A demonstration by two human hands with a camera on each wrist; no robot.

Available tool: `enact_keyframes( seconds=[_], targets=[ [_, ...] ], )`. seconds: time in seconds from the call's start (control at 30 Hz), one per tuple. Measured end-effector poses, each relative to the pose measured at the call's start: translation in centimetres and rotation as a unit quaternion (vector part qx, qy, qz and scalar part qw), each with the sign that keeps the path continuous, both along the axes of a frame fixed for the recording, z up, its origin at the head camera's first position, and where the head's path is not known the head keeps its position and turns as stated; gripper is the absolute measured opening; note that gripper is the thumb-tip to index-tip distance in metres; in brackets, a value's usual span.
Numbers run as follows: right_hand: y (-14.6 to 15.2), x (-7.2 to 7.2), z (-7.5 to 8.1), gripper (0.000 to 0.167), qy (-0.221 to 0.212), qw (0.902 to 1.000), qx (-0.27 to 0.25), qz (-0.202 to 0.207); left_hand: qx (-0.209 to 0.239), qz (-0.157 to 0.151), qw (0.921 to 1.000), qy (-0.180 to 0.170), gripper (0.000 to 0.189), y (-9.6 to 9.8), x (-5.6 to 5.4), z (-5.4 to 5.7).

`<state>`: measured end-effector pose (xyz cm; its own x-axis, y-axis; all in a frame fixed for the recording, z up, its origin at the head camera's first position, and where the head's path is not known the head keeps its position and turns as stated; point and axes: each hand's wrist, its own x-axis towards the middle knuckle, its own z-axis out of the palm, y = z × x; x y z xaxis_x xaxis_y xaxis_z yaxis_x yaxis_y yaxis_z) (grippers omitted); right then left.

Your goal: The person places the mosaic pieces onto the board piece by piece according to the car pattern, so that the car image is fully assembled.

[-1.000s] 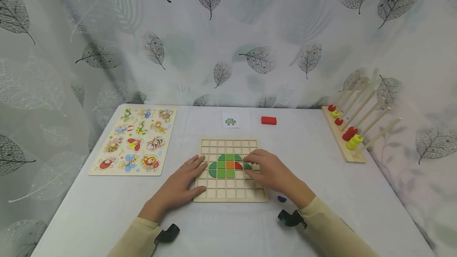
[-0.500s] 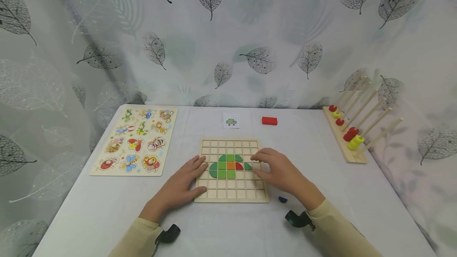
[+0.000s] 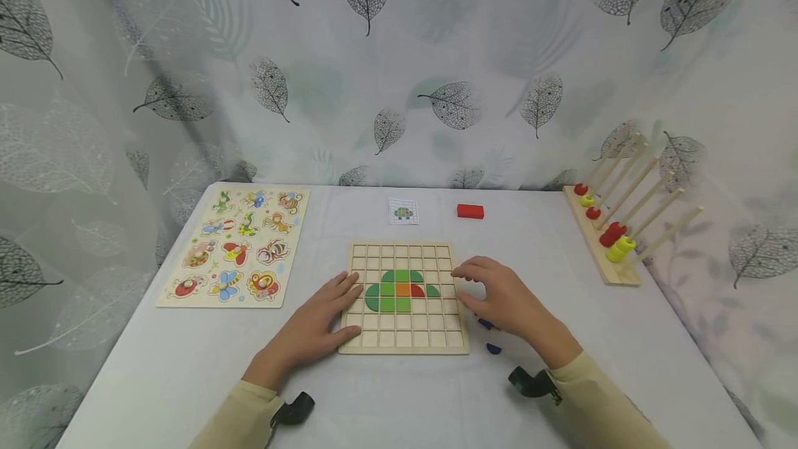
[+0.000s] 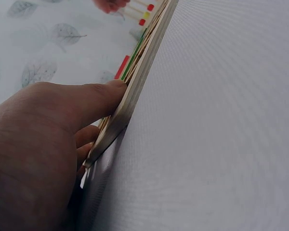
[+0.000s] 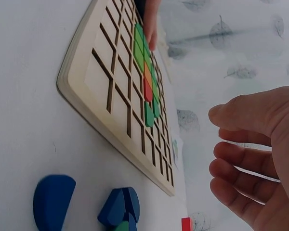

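A wooden grid board [image 3: 374, 342] lies flat before me, with green tiles [image 3: 387, 303], an orange tile [image 3: 403, 289] and a red tile [image 3: 418, 291] set in its middle cells. My left hand [image 3: 314, 324] rests at its left edge, fingers straight and thumb on the rim. Just past the right edge hovers my right hand [image 3: 508, 300], fingers loosely bent with nothing between them; the right wrist view shows the fingertips apart from the thumb. Below it on the cloth are a blue half-round piece [image 5: 53, 199] and more blue pieces [image 5: 114, 207], partly hidden by the hand in the head view.
Behind the board lie a small printed card [image 3: 404, 212] and a red block [image 3: 470, 211]. An animal puzzle board [image 3: 249, 296] occupies the left side. At the right stands a wooden peg rack [image 3: 611, 272] with red and yellow beads. A leaf-print curtain [image 3: 399, 54] hangs behind.
My right hand has drawn back rightward from beside the red tile to beyond the board's right edge, uncovering the rounded green tile there. The left hand has stayed in place.
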<state>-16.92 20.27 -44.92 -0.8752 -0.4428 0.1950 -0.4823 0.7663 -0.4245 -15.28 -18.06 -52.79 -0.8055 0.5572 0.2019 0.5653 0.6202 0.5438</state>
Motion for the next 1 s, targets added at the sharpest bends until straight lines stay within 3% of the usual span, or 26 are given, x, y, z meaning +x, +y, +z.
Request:
enact_keyframes(
  seconds=[0.3,1.0],
  targets=[
    [1.1,0.3,0.0,0.039,-0.002,0.9995,0.0,-0.031,0.0,0.002,1.0,-0.001,0.078,0.1,0.0,0.0],
    [4.2,0.7,0.7,0.04,-0.013,0.9988,0.001,-0.046,0.001,0.002,1.0,0.002,0.077,0.0,0.0,-0.2]
  ],
)
